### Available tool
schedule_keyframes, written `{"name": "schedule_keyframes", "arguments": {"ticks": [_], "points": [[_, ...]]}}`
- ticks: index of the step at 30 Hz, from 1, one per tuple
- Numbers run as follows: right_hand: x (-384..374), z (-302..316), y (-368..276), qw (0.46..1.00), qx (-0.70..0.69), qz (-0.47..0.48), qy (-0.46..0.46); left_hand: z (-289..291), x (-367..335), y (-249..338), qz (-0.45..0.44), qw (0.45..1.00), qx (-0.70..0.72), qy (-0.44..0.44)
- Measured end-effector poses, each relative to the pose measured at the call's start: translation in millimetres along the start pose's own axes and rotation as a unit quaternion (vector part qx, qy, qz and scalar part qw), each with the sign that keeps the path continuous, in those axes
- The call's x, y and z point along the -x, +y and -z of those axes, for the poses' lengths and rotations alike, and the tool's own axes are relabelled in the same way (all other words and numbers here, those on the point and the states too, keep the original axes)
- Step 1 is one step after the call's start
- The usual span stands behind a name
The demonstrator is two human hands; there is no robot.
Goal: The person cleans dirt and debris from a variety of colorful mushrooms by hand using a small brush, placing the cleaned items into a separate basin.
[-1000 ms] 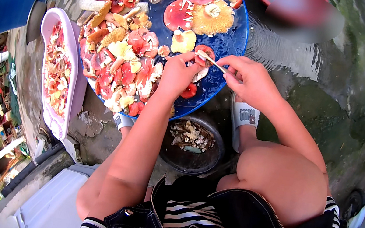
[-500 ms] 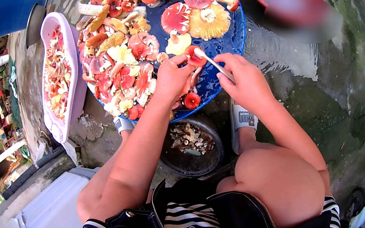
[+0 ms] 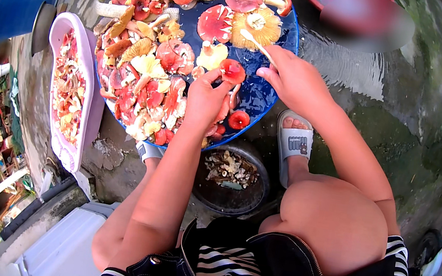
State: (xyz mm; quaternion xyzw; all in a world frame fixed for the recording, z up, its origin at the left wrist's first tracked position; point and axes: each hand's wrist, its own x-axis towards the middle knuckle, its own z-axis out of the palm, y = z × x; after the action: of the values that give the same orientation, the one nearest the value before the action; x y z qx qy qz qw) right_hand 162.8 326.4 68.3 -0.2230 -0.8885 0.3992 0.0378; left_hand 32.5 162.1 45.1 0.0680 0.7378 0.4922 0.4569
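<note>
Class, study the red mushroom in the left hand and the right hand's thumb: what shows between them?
In the head view, only the wet blue tray shows between the red mushroom in the left hand and the thumb of the right hand.

A small red mushroom (image 3: 233,72) is held in the left hand (image 3: 203,101) over a round blue tub (image 3: 257,96) crowded with red and yellow mushrooms (image 3: 175,57), while a slim pale brush (image 3: 258,46) is gripped in the right hand (image 3: 298,82). Mushroom pieces (image 3: 69,89) are piled in a lilac tub (image 3: 95,113), scraps (image 3: 229,169) in a dark basin (image 3: 223,197).
</note>
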Motion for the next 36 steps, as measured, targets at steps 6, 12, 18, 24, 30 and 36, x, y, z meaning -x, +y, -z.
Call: {"name": "schedule_keyframes", "arguments": {"ticks": [6,12,18,24,30,36], "points": [[24.5,-16.7,-3.3,0.993,-0.040,0.034,-0.107,-0.3,-7.3,-7.4,-0.031,0.997,-0.075,-0.006],[14.7,-6.0,-17.4,0.986,0.118,-0.041,-0.107,-0.2,-7.5,-10.2,-0.006,0.999,0.045,-0.027],[21.9,-7.1,-12.2,0.987,0.097,-0.057,-0.112,-5.8,-1.3,-4.7,0.021,0.995,0.082,-0.042],[18.3,-8.5,-2.0,0.996,0.075,-0.035,0.015,-4.7,-4.2,-7.4,-0.022,0.999,0.017,0.021],[2.7,-3.0,5.2,0.997,0.063,0.014,0.039,9.7,-0.4,-8.4,-0.055,0.998,-0.019,0.016],[-12.4,-17.5,5.4,0.996,0.080,0.032,-0.014,17.6,9.2,-15.5,-0.073,0.995,-0.005,0.072]]}}
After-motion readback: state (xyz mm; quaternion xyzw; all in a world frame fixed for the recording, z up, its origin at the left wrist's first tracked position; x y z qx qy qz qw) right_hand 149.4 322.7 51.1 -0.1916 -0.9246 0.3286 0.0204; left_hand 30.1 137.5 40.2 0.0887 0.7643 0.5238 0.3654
